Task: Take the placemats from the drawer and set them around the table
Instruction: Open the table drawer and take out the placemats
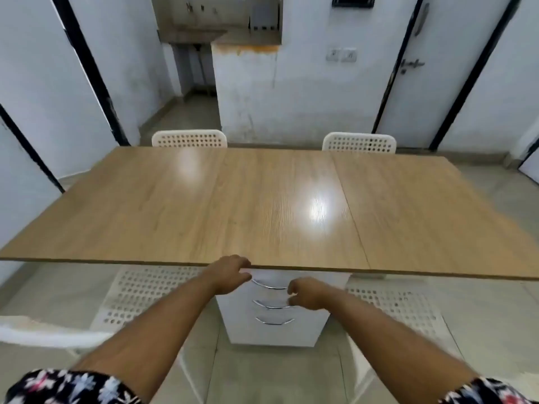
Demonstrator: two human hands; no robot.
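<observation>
- Neither hand has hold of anything: my left hand [229, 275] is loosely curled with its fingers up at the near edge of the table [204, 205], just beside the left end of the top drawer handle [269, 284], and my right hand [306, 293] is half-closed, thumb and fingers apart, level with the right end of the second handle [272, 304]. Whether either fingertip touches metal I cannot tell (the frame is blurred there).
- Nearest me are my two forearms with flowered sleeves [73, 386], reaching over the tiled floor.
- The white drawer unit [274, 330] stands under the middle of the table's near edge, with three curved handles stacked; the third handle [274, 320] is lowest. All three drawers look shut, so the placemats are out of sight, presumably inside one of them.
- The step in hand, as I judge it, is opening a drawer. I should settle on one handle, hook my fingers under its arc at the middle and pull straight toward me, so the drawer does not skew.
- The other hand can brace on the table edge (the unit may roll or shift).
- White perforated chairs flank the unit left [140, 295] and right [399, 310]; I should keep my elbows clear of them.
- Beyond, the tabletop is bare, and two more chairs [189, 139] sit at the far edge.
</observation>
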